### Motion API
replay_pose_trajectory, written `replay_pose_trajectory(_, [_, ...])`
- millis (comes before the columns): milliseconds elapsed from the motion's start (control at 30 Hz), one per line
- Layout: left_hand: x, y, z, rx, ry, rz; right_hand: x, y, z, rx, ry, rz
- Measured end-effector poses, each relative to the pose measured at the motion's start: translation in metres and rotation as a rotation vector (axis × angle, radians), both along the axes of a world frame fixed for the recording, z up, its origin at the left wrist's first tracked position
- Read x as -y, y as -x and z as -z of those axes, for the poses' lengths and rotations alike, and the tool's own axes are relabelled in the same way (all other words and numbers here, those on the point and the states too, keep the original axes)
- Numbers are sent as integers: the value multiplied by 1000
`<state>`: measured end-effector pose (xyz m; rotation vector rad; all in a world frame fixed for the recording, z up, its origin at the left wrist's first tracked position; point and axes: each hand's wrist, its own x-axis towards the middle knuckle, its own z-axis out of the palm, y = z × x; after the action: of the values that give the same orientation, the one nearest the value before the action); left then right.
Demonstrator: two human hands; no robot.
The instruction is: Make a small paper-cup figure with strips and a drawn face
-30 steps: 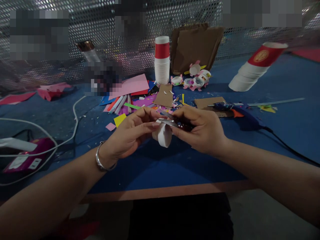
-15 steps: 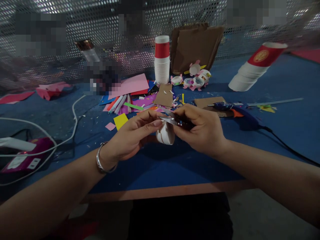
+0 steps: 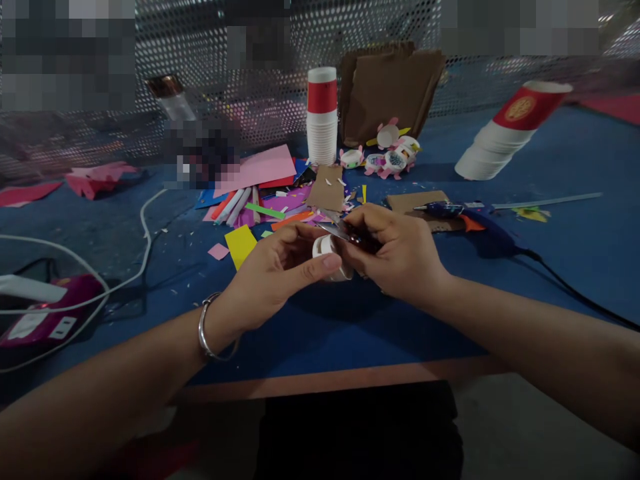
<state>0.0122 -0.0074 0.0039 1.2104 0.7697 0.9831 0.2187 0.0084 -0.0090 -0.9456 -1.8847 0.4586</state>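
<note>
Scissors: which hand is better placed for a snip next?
Probably the right hand: it holds the scissors close to the white cup piece, which the left hand grips.

I am watching a dim view, with light apparently coming from above. A soft shadow is darkening the table [image 3: 320, 347] beneath the left hand [image 3: 280, 270] and right hand [image 3: 397, 250], while the floor [image 3: 515, 433] is lying in gloom. Small glints are showing on the bracelet [image 3: 202, 328] and scissors [image 3: 334, 231]. Wide-angle distortion is stretching the edges and slanting the right-side cup stack [image 3: 517, 110]; the far left is looking blurry, and coarse pixel blocks are masking upper patches.
</note>
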Motion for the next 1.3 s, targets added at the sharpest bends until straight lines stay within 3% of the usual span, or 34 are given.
replay_pose_trajectory(167, [-5,0,-3,27,73,-98,1,-1,-4,-38,-29,5])
replay_pose_trajectory(367, [-12,1,-1,3,111,-169,-1,1,-2,-44,0,-184])
replay_pose_trajectory(733, [-11,4,0,12,117,15,-1,-1,-6,-37,14,-242])
replay_pose_trajectory(1300, [-9,4,-2,-64,162,-11,1,-1,-8,-42,45,-252])
